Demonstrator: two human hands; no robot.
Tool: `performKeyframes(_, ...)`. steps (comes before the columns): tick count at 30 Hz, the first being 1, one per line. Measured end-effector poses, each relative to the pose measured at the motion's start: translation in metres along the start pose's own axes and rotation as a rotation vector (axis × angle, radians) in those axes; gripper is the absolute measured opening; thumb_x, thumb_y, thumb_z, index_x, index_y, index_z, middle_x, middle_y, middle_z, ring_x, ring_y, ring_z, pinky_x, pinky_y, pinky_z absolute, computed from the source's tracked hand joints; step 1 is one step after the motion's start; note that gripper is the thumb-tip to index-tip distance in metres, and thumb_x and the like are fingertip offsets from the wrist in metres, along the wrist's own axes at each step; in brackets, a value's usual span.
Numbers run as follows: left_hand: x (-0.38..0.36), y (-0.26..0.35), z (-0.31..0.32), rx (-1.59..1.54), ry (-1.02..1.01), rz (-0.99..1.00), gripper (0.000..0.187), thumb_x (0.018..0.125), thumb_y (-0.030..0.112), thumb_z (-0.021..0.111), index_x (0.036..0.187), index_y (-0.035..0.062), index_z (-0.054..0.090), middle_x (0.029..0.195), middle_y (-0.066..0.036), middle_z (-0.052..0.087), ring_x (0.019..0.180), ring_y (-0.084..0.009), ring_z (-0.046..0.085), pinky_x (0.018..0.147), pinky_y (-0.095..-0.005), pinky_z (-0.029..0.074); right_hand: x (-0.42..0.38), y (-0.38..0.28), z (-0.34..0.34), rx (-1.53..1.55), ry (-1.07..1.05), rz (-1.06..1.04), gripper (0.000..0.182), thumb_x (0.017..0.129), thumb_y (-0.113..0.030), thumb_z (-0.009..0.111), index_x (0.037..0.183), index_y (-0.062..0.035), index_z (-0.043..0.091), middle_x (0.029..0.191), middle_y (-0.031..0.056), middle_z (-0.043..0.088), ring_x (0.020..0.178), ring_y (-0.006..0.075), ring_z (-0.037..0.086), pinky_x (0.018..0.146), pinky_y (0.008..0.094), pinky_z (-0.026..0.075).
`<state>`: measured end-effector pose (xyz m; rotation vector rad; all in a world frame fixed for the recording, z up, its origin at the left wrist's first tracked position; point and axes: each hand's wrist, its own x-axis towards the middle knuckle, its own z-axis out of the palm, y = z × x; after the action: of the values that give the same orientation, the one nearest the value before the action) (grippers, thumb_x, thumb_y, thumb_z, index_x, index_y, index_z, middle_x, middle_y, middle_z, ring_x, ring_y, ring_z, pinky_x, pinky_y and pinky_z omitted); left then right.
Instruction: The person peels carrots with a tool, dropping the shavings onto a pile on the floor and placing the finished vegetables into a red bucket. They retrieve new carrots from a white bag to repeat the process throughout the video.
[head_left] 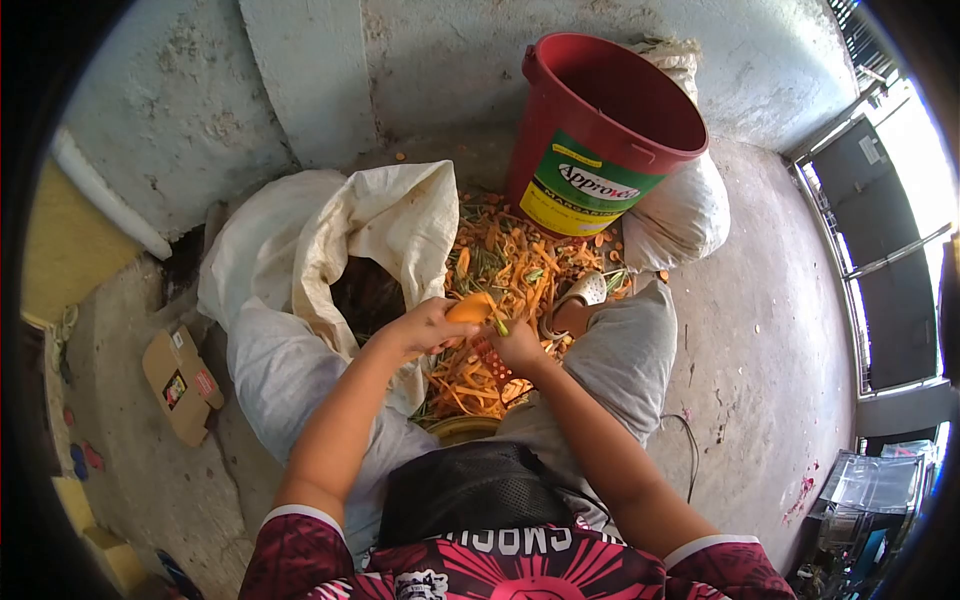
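An orange carrot (pixel 470 308) is gripped in my left hand (pixel 428 325), its far end pointing at my right hand. My right hand (pixel 518 346) is closed right at that end, and a small yellow-green piece (pixel 501 327) shows by its fingertips. I cannot tell what tool, if any, it holds. Below both hands lies a heap of orange peelings (pixel 470 380) mixed with green stalks. A red perforated container (pixel 490 358) shows partly under my right hand. The open mouth of a white sack (pixel 430 215) stands beside my left forearm.
A tall red bucket (pixel 605 110) with a margarine label stands beyond the peelings, before a filled white sack (pixel 685 220). My foot in a pale shoe (pixel 590 289) rests at the heap's right edge. A yellowish rim (pixel 465 428) shows between my legs; torn cardboard (pixel 180 380) lies left.
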<state>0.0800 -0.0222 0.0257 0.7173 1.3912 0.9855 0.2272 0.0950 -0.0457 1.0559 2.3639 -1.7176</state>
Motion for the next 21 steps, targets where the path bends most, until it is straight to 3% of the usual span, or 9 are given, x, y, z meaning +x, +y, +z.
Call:
performKeyframes(4, 0.001, -0.001, -0.008, -0.114, -0.155, -0.161, 0.022, 0.073, 0.018, 0.062, 0.079, 0.0036, 0.047, 0.052, 0.001, 0.042, 0.036, -0.0049, 0.035, 0.033, -0.0187, 0.027, -0.003, -0.003, -0.002, -0.110, -0.030, -0.009, 0.032, 0.076, -0.025, 0.052, 0.081, 0.0062, 0.055, 0.068, 0.0214, 0.056, 0.066, 0.0327, 0.055, 0.063, 0.0375, 0.042)
performKeyframes(7, 0.004, -0.012, -0.008, -0.284, -0.150, -0.252, 0.024, 0.072, 0.016, 0.063, 0.083, 0.0037, 0.046, 0.054, 0.000, 0.043, 0.036, -0.0054, 0.037, 0.033, -0.0194, 0.029, 0.002, 0.009, 0.001, -0.122, -0.028, -0.017, 0.032, 0.076, -0.025, 0.052, 0.081, 0.0060, 0.056, 0.069, 0.0214, 0.056, 0.066, 0.0324, 0.056, 0.063, 0.0370, 0.042)
performKeyframes(10, 0.013, -0.016, -0.011, -0.134, -0.220, -0.203, 0.030, 0.070, 0.016, 0.065, 0.089, 0.0039, 0.045, 0.055, 0.000, 0.044, 0.038, -0.0062, 0.040, 0.034, -0.0204, 0.033, 0.002, 0.008, -0.001, -0.074, -0.042, 0.021, 0.033, 0.076, -0.026, 0.053, 0.082, 0.0064, 0.056, 0.071, 0.0214, 0.057, 0.066, 0.0318, 0.056, 0.063, 0.0368, 0.042)
performKeyframes(13, 0.018, -0.018, -0.010, -0.018, -0.191, -0.043, 0.040, 0.068, 0.016, 0.067, 0.098, 0.0032, 0.043, 0.056, 0.000, 0.044, 0.041, -0.0075, 0.043, 0.036, -0.0222, 0.036, 0.002, 0.004, -0.004, -0.009, -0.050, 0.073, 0.034, 0.076, -0.026, 0.053, 0.084, 0.0069, 0.056, 0.071, 0.0212, 0.057, 0.065, 0.0309, 0.056, 0.063, 0.0364, 0.042)
performKeyframes(16, 0.015, -0.014, -0.007, 0.204, -0.050, 0.089, 0.051, 0.064, 0.024, 0.070, 0.101, 0.0014, 0.044, 0.067, -0.007, 0.054, 0.050, -0.0124, 0.052, 0.047, -0.0251, 0.042, 0.001, 0.001, -0.007, -0.034, -0.043, 0.034, 0.034, 0.076, -0.026, 0.053, 0.084, 0.0070, 0.056, 0.070, 0.0210, 0.057, 0.064, 0.0299, 0.056, 0.062, 0.0360, 0.043)
performKeyframes(19, 0.018, -0.021, -0.006, 0.396, 0.166, 0.381, 0.057, 0.063, 0.022, 0.071, 0.108, 0.0017, 0.042, 0.074, -0.010, 0.058, 0.062, -0.0182, 0.056, 0.059, -0.0289, 0.045, -0.001, -0.003, -0.008, -0.070, -0.013, 0.043, 0.034, 0.076, -0.026, 0.053, 0.083, 0.0068, 0.056, 0.069, 0.0207, 0.057, 0.063, 0.0293, 0.056, 0.061, 0.0357, 0.043)
performKeyframes(21, 0.018, -0.023, -0.007, 0.541, 0.271, 0.368, 0.056, 0.065, 0.018, 0.070, 0.110, 0.0010, 0.042, 0.074, -0.008, 0.058, 0.060, -0.0118, 0.054, 0.056, -0.0243, 0.043, -0.003, -0.010, -0.010, -0.093, -0.006, 0.062, 0.034, 0.076, -0.026, 0.053, 0.082, 0.0069, 0.056, 0.068, 0.0204, 0.057, 0.062, 0.0291, 0.056, 0.060, 0.0357, 0.043)
